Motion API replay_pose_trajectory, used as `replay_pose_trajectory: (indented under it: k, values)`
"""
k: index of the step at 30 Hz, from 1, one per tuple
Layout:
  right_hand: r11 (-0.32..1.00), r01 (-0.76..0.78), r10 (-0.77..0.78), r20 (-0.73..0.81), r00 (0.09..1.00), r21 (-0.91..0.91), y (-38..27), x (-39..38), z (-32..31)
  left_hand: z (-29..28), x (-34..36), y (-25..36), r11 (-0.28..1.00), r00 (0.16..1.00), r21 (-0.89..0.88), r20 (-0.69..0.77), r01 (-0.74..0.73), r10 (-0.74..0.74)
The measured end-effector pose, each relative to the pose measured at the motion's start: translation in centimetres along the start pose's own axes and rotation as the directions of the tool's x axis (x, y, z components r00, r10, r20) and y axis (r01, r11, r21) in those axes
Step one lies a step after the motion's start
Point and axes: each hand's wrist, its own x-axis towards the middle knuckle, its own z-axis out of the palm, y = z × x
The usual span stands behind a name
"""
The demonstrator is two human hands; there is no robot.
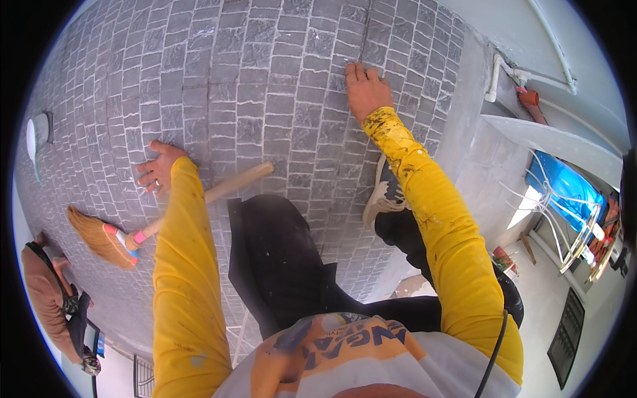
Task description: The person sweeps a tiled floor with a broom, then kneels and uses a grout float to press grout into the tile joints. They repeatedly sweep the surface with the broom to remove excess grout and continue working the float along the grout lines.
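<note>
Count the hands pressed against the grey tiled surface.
2. The left hand rests flat near the brush; the right hand reaches higher up on the tiles. No others show.

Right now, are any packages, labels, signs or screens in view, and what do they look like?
Printed panel on the person's shirt: bottom centre, orange and white with dark lettering.
Pink and blue band on the broom: left, where the wooden handle meets the bristles.
No packages, signs or screens show.
</note>
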Motion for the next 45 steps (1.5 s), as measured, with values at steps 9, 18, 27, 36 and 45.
replay_pose_trajectory:
  k: [9, 18, 27, 36, 45]
  values:
    - [0.994, 0.079, -0.083, -0.049, 0.995, -0.07, -0.3, 1.0, 0.1, 0.5, 0.5, -0.1, 1.0, 1.0, 0.002, -0.003, 0.001, -0.001]
    - [0.996, -0.02, 0.009, 0.123, 0.992, 0.085, -0.1, 1.4, -1.8, 0.6, 0.4, -0.2, 1.0, 1.0, 0.012, -0.02, -0.008, 0.008]
    - [0.399, -0.496, 0.218, 0.446, 0.868, 0.771, 7.9, 2.8, -0.2, 0.7, 0.5, -0.2, 1.0, 1.0, 0.028, -0.024, -0.009, 0.009]
    - [0.443, -0.102, 0.241, -0.009, 0.971, 0.891, 7.0, 3.3, 1.9, 0.7, 0.1, -0.1, 1.0, 0.999, -0.003, -0.048, -0.02, 0.02]
    - [0.527, -0.288, 0.308, 0.137, 0.942, 0.799, 6.8, 3.6, 2.1, 0.6, 0.0, -0.1, 1.0, 0.999, -0.016, -0.042, -0.016, 0.015]
